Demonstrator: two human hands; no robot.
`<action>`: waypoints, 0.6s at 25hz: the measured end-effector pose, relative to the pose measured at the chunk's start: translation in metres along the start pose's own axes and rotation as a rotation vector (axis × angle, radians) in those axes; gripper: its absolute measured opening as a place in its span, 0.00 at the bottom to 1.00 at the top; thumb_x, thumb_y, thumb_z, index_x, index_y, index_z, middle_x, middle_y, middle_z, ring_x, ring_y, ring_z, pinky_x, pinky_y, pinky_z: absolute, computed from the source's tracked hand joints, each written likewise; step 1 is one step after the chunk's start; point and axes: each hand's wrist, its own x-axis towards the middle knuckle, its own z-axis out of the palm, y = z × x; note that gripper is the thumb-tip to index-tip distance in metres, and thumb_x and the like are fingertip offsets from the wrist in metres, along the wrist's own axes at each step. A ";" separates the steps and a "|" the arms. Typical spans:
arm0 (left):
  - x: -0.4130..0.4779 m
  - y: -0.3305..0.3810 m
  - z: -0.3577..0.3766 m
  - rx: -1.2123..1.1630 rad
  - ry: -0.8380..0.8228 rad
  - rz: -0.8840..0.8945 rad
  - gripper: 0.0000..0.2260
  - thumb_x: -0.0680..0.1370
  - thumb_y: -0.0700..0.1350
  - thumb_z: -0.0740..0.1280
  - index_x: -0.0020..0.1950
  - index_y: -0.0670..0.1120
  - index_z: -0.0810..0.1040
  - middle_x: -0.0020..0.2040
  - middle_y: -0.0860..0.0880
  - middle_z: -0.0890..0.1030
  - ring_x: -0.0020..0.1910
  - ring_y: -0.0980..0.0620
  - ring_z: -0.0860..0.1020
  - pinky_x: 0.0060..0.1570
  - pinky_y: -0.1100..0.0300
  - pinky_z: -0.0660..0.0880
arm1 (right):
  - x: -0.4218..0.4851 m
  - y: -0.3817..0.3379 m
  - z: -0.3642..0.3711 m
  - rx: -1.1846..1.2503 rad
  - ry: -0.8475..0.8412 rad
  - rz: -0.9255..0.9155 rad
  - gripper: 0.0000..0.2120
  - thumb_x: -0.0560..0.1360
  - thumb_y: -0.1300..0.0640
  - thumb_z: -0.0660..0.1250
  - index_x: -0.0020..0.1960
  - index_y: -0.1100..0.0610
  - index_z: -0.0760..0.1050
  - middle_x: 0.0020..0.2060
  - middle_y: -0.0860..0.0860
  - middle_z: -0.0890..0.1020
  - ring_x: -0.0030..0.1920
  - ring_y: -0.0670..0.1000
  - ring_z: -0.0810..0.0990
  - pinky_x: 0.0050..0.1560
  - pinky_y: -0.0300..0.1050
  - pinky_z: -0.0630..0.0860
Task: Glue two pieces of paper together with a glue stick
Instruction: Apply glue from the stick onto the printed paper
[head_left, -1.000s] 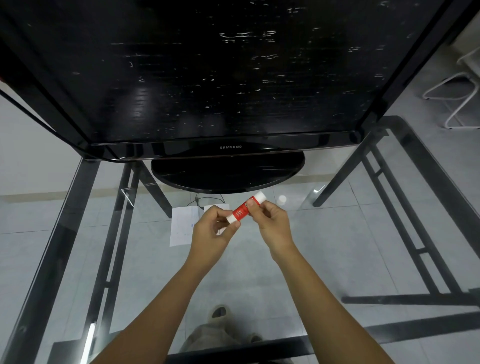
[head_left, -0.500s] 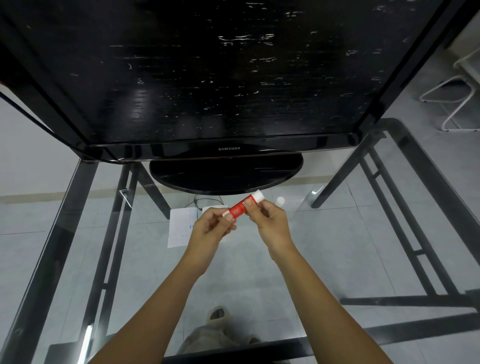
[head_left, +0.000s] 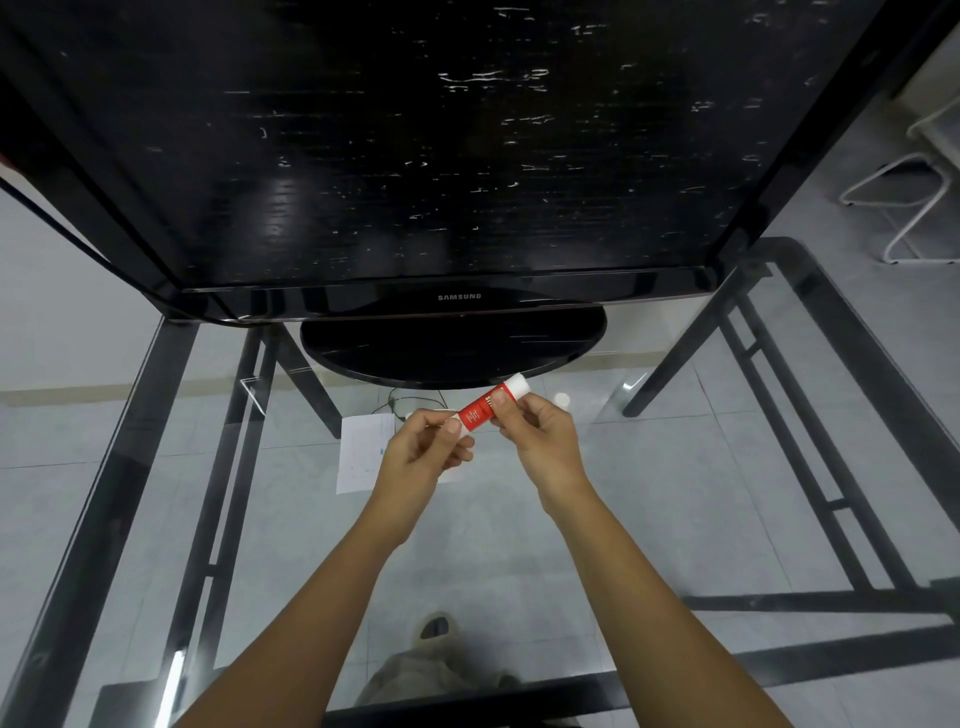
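Note:
A red glue stick (head_left: 480, 410) with a white end pointing up and right is held above the glass table. My right hand (head_left: 543, 441) pinches its upper part. My left hand (head_left: 423, 454) grips its lower end, which is hidden inside the fingers. White paper (head_left: 361, 454) lies flat on the glass just left of and under my left hand; the hand covers part of it, so I cannot tell how many sheets there are.
A large black television (head_left: 415, 156) on an oval base (head_left: 452, 348) stands right behind my hands. The glass tabletop has a dark metal frame (head_left: 852, 364). A small white round object (head_left: 562, 399) lies right of my hands. A white chair frame (head_left: 909, 208) stands far right.
Both hands stay on the glue stick in nearly the same place. My left fingers have shifted their grip at its lower end.

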 end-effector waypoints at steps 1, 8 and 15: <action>0.000 0.000 0.000 0.006 0.014 0.042 0.09 0.74 0.54 0.64 0.52 0.54 0.76 0.44 0.56 0.83 0.44 0.56 0.81 0.42 0.68 0.76 | 0.000 0.000 0.000 -0.004 0.002 0.000 0.06 0.72 0.44 0.67 0.43 0.45 0.77 0.41 0.43 0.83 0.48 0.44 0.82 0.53 0.38 0.74; 0.000 0.005 0.005 0.217 0.161 0.298 0.12 0.71 0.37 0.72 0.44 0.54 0.76 0.45 0.52 0.79 0.48 0.58 0.78 0.48 0.68 0.75 | 0.000 -0.002 -0.001 0.019 -0.012 -0.001 0.09 0.74 0.47 0.67 0.49 0.51 0.79 0.43 0.46 0.83 0.49 0.45 0.82 0.57 0.42 0.76; 0.001 0.009 0.003 -0.066 0.029 -0.037 0.10 0.74 0.54 0.64 0.52 0.51 0.76 0.42 0.55 0.82 0.41 0.55 0.81 0.44 0.62 0.74 | -0.002 -0.002 0.000 -0.019 -0.025 -0.015 0.09 0.73 0.45 0.67 0.46 0.50 0.79 0.41 0.46 0.83 0.47 0.43 0.82 0.53 0.39 0.76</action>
